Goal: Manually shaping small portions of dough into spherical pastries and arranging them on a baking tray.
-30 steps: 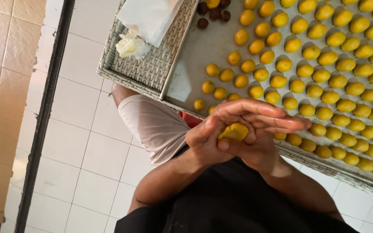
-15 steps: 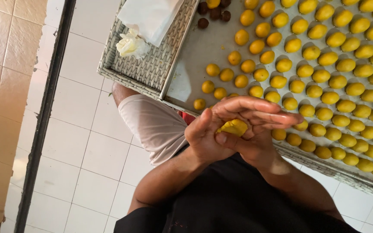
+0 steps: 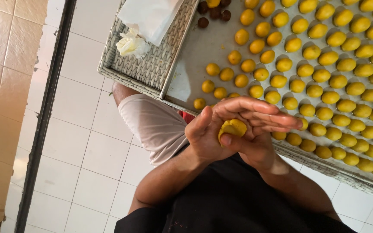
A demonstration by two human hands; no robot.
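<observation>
A yellow dough ball (image 3: 234, 127) sits pressed between my two palms, just in front of the tray's near edge. My left hand (image 3: 208, 131) lies on top, thumb raised and fingers stretched flat to the right. My right hand (image 3: 257, 151) cups the ball from below, its thumb against the ball's lower side. Behind my hands a grey metal sheet (image 3: 195, 47) carries several rows of similar yellow balls (image 3: 324, 77). Part of the ball is hidden by my fingers.
The sheet rests in a grey wicker tray (image 3: 121, 73) that also holds white paper (image 3: 150, 15) and a crumpled white wad (image 3: 130, 43). A few dark brown balls (image 3: 214, 13) lie at the sheet's far corner. My knee in light shorts (image 3: 152, 121) sits under the tray, above white floor tiles.
My palms have slid a little against each other around the dough ball. The upper hand's fingers have shifted slightly. The tray and the rows of balls have not moved.
</observation>
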